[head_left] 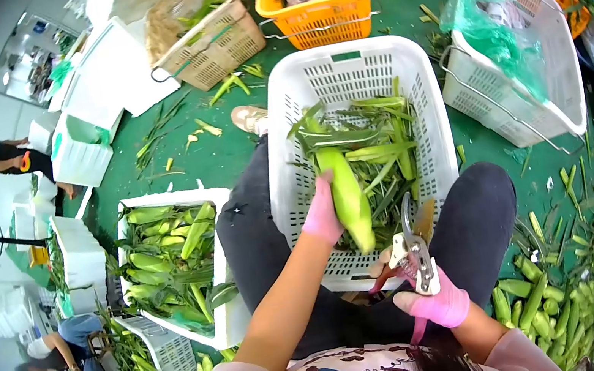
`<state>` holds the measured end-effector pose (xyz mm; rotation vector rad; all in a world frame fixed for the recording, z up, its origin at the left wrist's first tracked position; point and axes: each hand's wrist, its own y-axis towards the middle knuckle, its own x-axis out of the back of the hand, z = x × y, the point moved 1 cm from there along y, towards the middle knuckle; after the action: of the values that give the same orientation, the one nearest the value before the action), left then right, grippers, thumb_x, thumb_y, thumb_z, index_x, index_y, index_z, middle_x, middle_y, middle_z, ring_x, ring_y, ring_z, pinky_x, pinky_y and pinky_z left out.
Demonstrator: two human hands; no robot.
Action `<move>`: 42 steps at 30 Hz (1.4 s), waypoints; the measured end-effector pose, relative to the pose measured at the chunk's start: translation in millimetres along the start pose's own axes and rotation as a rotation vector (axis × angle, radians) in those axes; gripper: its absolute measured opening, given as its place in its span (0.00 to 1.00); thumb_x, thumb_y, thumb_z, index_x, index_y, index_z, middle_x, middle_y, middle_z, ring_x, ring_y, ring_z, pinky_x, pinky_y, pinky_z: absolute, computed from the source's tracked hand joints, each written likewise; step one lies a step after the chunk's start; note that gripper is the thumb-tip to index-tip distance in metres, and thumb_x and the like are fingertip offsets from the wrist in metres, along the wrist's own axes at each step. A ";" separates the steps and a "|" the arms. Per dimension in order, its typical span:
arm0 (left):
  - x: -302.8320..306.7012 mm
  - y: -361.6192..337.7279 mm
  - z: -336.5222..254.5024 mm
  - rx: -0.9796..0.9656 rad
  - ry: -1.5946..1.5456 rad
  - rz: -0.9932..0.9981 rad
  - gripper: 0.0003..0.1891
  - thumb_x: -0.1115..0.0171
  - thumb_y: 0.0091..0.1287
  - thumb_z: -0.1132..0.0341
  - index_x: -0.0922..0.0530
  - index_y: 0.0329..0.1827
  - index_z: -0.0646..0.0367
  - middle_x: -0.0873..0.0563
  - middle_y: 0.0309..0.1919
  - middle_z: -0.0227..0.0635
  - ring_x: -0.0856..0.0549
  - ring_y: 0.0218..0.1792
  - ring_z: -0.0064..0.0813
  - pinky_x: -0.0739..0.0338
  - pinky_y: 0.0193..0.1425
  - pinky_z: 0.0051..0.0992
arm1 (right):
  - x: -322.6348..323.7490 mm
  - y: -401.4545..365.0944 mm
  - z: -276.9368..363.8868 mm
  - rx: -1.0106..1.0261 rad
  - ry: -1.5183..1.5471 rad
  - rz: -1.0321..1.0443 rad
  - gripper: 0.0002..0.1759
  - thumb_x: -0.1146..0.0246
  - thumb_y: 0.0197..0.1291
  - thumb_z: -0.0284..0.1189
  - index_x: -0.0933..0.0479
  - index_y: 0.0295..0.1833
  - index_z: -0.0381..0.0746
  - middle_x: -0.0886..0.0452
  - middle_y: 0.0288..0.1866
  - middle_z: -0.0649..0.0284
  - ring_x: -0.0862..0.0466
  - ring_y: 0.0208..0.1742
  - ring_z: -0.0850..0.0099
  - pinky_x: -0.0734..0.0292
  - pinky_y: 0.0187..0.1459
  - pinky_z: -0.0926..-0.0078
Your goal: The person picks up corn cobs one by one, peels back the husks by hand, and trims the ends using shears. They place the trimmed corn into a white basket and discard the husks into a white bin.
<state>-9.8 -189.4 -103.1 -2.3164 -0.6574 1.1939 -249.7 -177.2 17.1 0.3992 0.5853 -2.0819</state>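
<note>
My left hand (322,212), in a pink glove, is closed around an ear of corn (346,197) in its green husk. The corn is over a white plastic basket (278,111) between my knees. Cut leaves and stalk pieces (385,134) lie inside that basket. My right hand (437,301), also in pink with bare fingertips, grips pruning shears (417,256) by the handles. Their blades point up and away from me, beside the lower end of the corn and apart from it.
A white foam box (218,197) of husked-on corn stands to my left. More ears (550,313) are piled on the floor at right. An orange crate (318,21), a beige crate (215,52) and a white crate (514,99) stand farther off. Two people (1,157) are at the left.
</note>
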 end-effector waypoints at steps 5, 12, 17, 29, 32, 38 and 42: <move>-12.3 -95.6 -27.2 -0.441 0.886 0.021 0.30 0.33 0.68 0.70 0.33 0.72 0.65 0.17 0.54 0.42 0.18 0.52 0.25 0.20 0.56 0.29 | -24.0 12.4 50.3 0.170 -0.813 0.026 0.37 0.29 0.49 0.32 0.31 0.66 0.35 0.19 0.46 0.49 0.17 0.47 0.50 0.20 0.53 0.58; 31.1 -150.1 -3.5 0.384 -0.512 0.433 0.21 0.51 0.80 0.46 0.22 0.61 0.49 0.15 0.44 0.38 0.17 0.34 0.33 0.23 0.35 0.32 | -19.9 13.1 63.9 0.114 -0.383 -0.024 0.37 0.27 0.58 0.33 0.33 0.71 0.35 0.21 0.52 0.59 0.16 0.53 0.64 0.18 0.53 0.67; -11.3 -154.3 -6.8 0.116 -0.183 0.078 0.25 0.53 0.81 0.46 0.26 0.68 0.55 0.15 0.50 0.39 0.14 0.48 0.37 0.16 0.53 0.37 | -10.5 -2.3 62.1 -0.057 -0.690 0.148 0.43 0.24 0.54 0.37 0.34 0.72 0.34 0.21 0.51 0.56 0.19 0.50 0.65 0.22 0.56 0.67; -18.9 -167.5 -25.4 -0.515 1.081 0.161 0.31 0.33 0.70 0.71 0.33 0.75 0.67 0.18 0.52 0.34 0.20 0.51 0.19 0.24 0.57 0.21 | 8.2 1.8 44.9 0.154 -1.264 -0.111 0.50 0.22 0.45 0.48 0.32 0.68 0.30 0.22 0.55 0.44 0.23 0.59 0.45 0.27 0.63 0.54; -10.8 -169.8 -48.7 0.049 0.943 0.339 0.29 0.35 0.73 0.66 0.31 0.74 0.69 0.18 0.40 0.29 0.18 0.40 0.20 0.22 0.50 0.22 | 15.7 9.4 51.1 0.269 -1.231 0.083 0.47 0.25 0.46 0.49 0.31 0.65 0.29 0.23 0.57 0.41 0.23 0.58 0.45 0.26 0.61 0.54; 11.0 -153.6 -62.2 0.393 0.560 0.549 0.42 0.25 0.60 0.59 0.34 0.75 0.69 0.21 0.34 0.26 0.22 0.30 0.16 0.22 0.40 0.21 | 27.1 11.3 45.1 -0.054 -0.950 0.346 0.26 0.28 0.53 0.38 0.21 0.56 0.39 0.15 0.37 0.58 0.12 0.41 0.63 0.17 0.45 0.65; 3.3 -158.7 -58.3 0.177 0.571 0.286 0.40 0.29 0.61 0.59 0.33 0.75 0.68 0.17 0.48 0.35 0.16 0.43 0.25 0.18 0.51 0.28 | 20.7 -6.6 26.7 -0.205 -0.100 0.071 0.20 0.33 0.64 0.30 0.22 0.58 0.33 0.19 0.31 0.64 0.18 0.21 0.76 0.23 0.20 0.82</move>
<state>7.9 -72.9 18.2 -2.4765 -0.0179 0.6034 -267.8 -203.0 30.9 0.1933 0.7066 -1.9400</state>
